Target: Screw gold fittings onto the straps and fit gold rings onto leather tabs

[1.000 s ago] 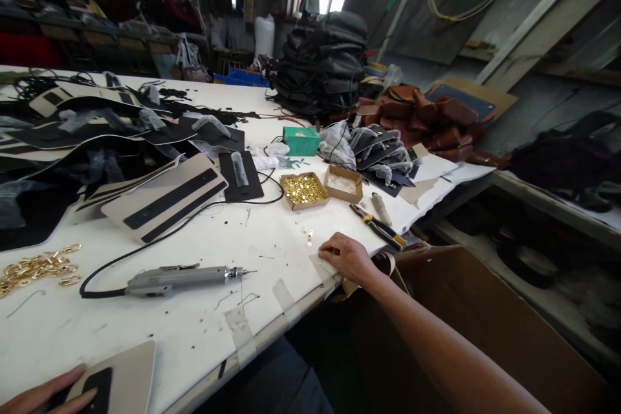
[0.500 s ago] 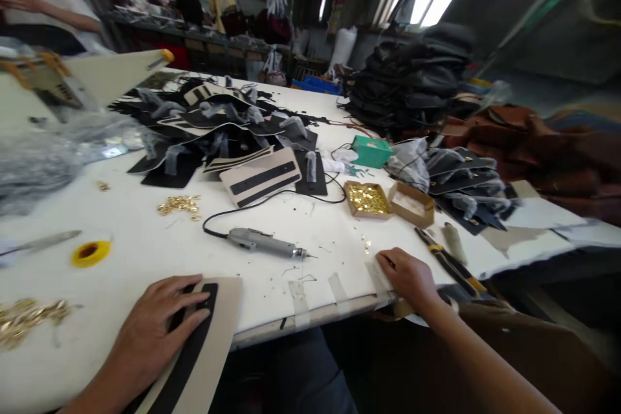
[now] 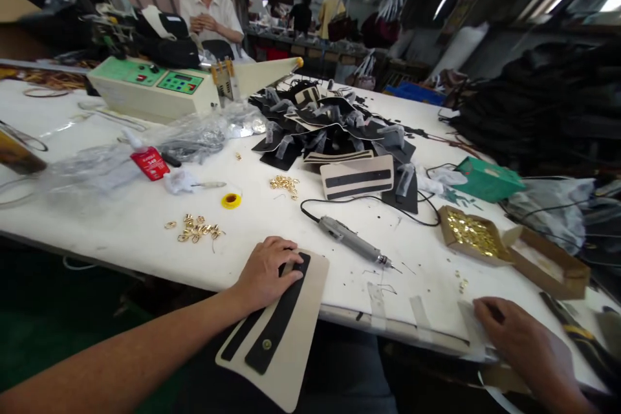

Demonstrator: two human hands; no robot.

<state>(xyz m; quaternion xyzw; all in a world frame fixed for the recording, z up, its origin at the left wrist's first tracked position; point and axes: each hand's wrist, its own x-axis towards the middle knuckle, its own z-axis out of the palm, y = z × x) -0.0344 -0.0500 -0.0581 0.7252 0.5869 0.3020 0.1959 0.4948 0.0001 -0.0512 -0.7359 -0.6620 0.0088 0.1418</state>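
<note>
Under my left hand [image 3: 269, 272] lies a beige leather panel [image 3: 310, 310] with black straps, its lower end jutting past the table edge. The fingers of that hand are spread over the upper end, with fingertips and thumb touching a black strap [image 3: 276, 330]. A round metal snap [image 3: 266, 344] sits near the strap's lower end. My right hand [image 3: 524, 336] rests at the table edge on the right with curled fingers; what they hold, if anything, is hidden. Small gold pieces [image 3: 460, 281] lie just beyond it. A grey electric screwdriver [image 3: 356, 241] lies between the hands.
Gold rings [image 3: 196, 229] and a yellow tape roll [image 3: 231, 200] lie at left, near a red glue bottle [image 3: 150, 163]. A cardboard box of gold parts [image 3: 470, 234] and pliers [image 3: 579, 336] are at right. Stacked black panels [image 3: 339, 123] and a machine [image 3: 160, 87] stand behind. A person sits beyond.
The view has swung left, bringing the machine and glue bottle into sight. More of the panel and its snap now shows. Both hands keep nearly the same poses.
</note>
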